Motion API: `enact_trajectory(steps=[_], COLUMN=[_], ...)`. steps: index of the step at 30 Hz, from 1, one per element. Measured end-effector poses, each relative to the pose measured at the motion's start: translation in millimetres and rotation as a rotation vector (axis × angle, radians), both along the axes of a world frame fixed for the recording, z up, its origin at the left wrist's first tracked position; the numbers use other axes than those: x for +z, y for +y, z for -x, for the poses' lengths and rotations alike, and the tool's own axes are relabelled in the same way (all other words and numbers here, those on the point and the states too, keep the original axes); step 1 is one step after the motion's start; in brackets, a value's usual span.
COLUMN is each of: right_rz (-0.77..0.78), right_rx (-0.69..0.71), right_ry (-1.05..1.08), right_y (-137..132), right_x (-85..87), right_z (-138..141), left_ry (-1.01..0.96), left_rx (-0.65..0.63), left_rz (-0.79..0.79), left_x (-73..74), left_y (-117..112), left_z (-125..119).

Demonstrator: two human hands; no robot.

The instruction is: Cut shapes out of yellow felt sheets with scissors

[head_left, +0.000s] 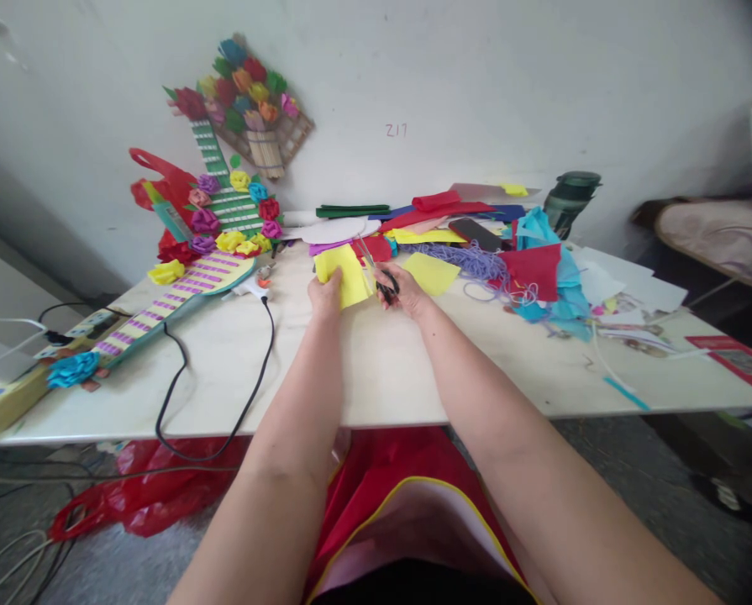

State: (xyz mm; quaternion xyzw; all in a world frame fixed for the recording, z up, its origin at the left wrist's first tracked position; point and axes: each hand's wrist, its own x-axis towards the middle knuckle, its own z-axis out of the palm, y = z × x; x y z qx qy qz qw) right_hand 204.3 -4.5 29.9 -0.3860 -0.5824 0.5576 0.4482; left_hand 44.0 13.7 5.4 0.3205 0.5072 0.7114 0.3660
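Observation:
Pinched in my left hand (326,294) is a piece of yellow paper (350,273), held just above the white table. My right hand (404,290) grips a pair of scissors (386,287) with black handles. Their blades point up and away, along the right edge of the yellow paper; whether they are parted I cannot tell. A second yellow sheet (431,273) lies just right of my right hand. Behind the hands are a red piece (376,249) and a heap of purple yarn (470,259).
A striped guitar-shaped craft (180,290) with paper flowers leans at the left, near a glue gun (249,288) and its black cord. Coloured paper, a phone (476,234) and a dark green bottle (568,206) sit along the back. A power strip (10,395) is at far left.

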Motion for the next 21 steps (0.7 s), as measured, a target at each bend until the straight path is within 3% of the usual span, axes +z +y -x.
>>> enact_trajectory(steps=[6, 10, 12, 16, 18, 21], right_rz=[-0.085, -0.110, -0.146, -0.356, -0.420, -0.440], right_rx=[-0.018, -0.152, -0.252, -0.374, -0.362, -0.284], right_ry=[0.015, -0.027, -0.179, -0.763, -1.015, -1.201], right_y=[3.2, 9.0, 13.1, 14.5, 10.8, 4.0], right_x=[-0.3, -0.4, -1.3, -0.7, 1.9, 6.2], right_z=[0.3, -0.6, -1.6, -2.5, -0.9, 3.2], left_ry=[-0.077, -0.118, -0.132, -0.161, -0.194, -0.160], left_rx=[0.107, 0.130, 0.153, 0.205, 0.232, 0.240], left_rz=[-0.005, -0.022, -0.017, 0.006, 0.004, -0.008], left_x=[2.8, 7.0, 9.5, 16.5, 20.4, 23.1], left_y=[-2.2, -4.3, -5.3, -9.9, -13.2, -16.4], left_z=[1.6, -0.7, -1.3, -2.5, -3.7, -5.5])
